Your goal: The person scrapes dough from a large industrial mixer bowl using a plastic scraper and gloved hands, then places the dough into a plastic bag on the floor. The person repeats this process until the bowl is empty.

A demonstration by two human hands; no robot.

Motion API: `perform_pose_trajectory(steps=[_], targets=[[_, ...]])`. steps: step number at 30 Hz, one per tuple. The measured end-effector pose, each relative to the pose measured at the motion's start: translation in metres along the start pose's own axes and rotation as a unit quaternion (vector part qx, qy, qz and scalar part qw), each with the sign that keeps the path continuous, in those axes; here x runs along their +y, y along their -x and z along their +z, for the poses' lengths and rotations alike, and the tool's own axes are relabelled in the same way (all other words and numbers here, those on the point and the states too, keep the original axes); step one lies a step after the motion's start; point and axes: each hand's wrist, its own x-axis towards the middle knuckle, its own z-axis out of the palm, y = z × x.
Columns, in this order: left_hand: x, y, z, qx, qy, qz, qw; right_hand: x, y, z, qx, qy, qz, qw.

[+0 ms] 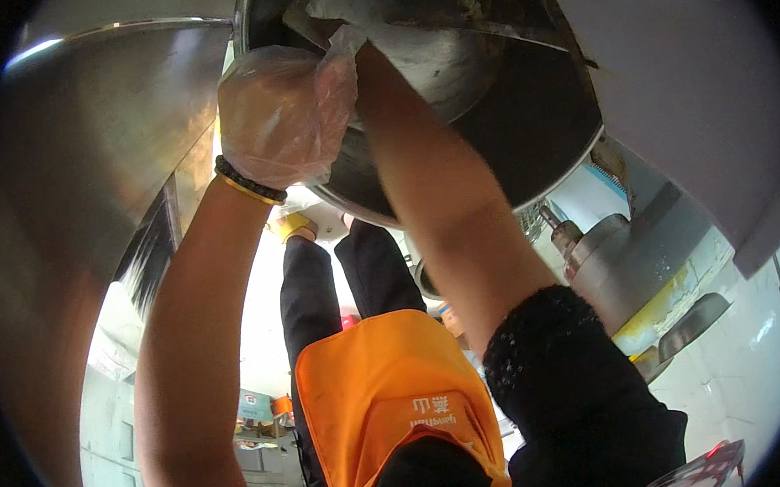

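My left hand (276, 108), in a loose clear plastic glove, is raised at the upper left beside the rim of a large round metal vessel (532, 122). Its fingers are blurred under the crumpled film, so whether it holds anything is unclear. A dark band and a yellow bangle circle that wrist. My right forearm (440, 178) reaches over the vessel, its wrist end meeting the edge of the plastic; the right hand itself is hidden. Inside the vessel lies a shiny rounded metal surface (438, 68), perhaps a bowl, with a thin straight edge across it.
A large curved metal surface (92, 129) fills the left side. To the right are a grey panel (677, 49), a cylindrical metal machine part (603, 247) and a metal pan (695, 322). Below are my orange apron (392, 360), dark trousers and a yellow shoe (292, 225).
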Motion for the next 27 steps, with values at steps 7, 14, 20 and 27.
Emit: perform_pose_trajectory(steps=[7,14,20,27], targets=[[-0.011,0.014,-0.002,0.01,-0.086,-0.041,0.995,0.009,0.0,-0.139,-0.329,0.427,0.037,0.842],[0.035,0.102,-0.051,0.223,-0.21,-0.149,0.94,0.081,0.013,-0.152,-0.371,0.472,-0.034,0.799],[0.09,0.19,-0.072,0.187,0.149,-0.398,0.886,0.071,0.028,-0.037,-0.29,0.272,-0.258,0.88],[0.11,0.197,-0.043,0.234,0.447,-0.483,0.716,-0.046,-0.014,0.038,-0.043,-0.286,0.08,0.954]])
